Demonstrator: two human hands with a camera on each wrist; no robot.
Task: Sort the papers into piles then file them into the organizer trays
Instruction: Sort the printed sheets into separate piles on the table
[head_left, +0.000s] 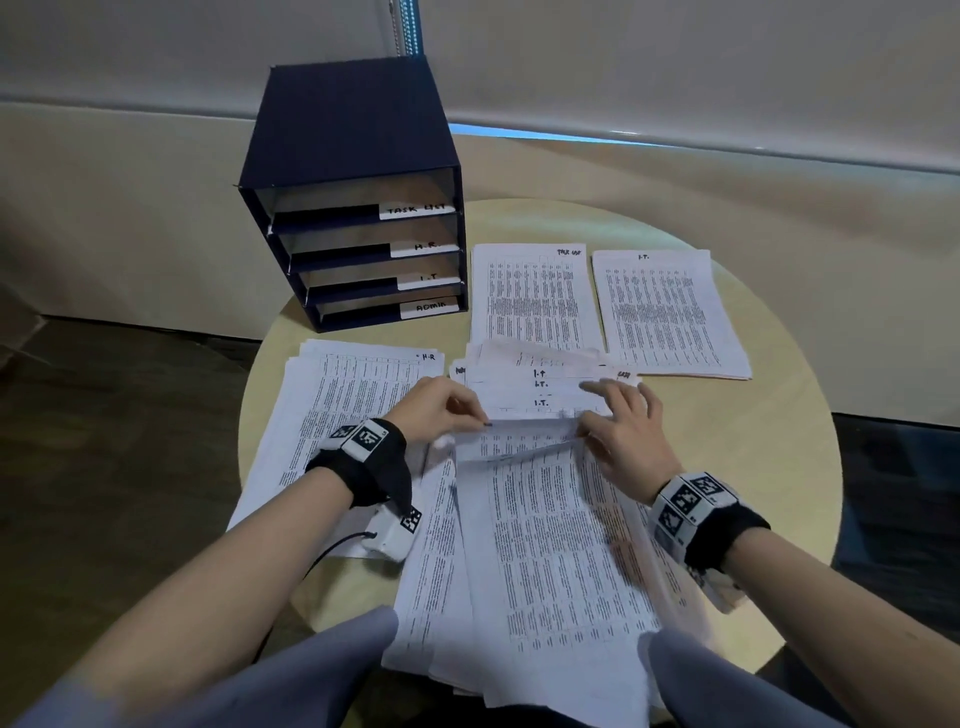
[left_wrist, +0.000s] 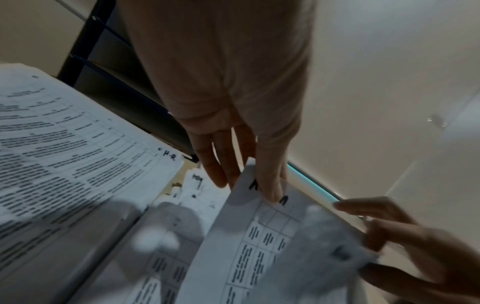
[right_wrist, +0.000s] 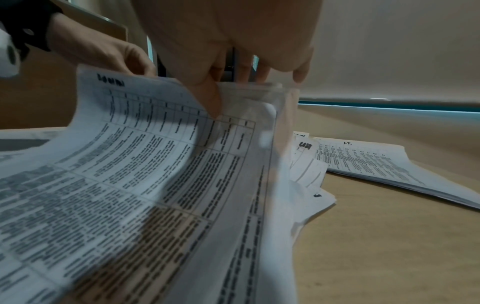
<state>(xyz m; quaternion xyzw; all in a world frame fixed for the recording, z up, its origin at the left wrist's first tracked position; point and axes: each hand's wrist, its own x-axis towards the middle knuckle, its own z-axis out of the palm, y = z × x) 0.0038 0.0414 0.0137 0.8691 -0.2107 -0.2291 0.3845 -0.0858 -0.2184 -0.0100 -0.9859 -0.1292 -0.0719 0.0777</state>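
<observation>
- My left hand (head_left: 441, 408) pinches the top sheet (head_left: 519, 423) by its corner, peeling it back to read labels.
- My right hand (head_left: 626, 423) pinches the sheet's other edge, steadying the stack (head_left: 550, 545).

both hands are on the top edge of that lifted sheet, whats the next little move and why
Probably peel that sheet clear of the unsorted stack, starting a new ADMIN pile. The left hand and right hand pinch its curled top edge; its header seems to read ADMIN, and only H.R, task list and I.T. piles exist.

Papers (head_left: 561, 545): thin matt white printed sheets. Table (head_left: 753, 457): smooth pale wood. Organizer (head_left: 353, 130): matt navy board.
</observation>
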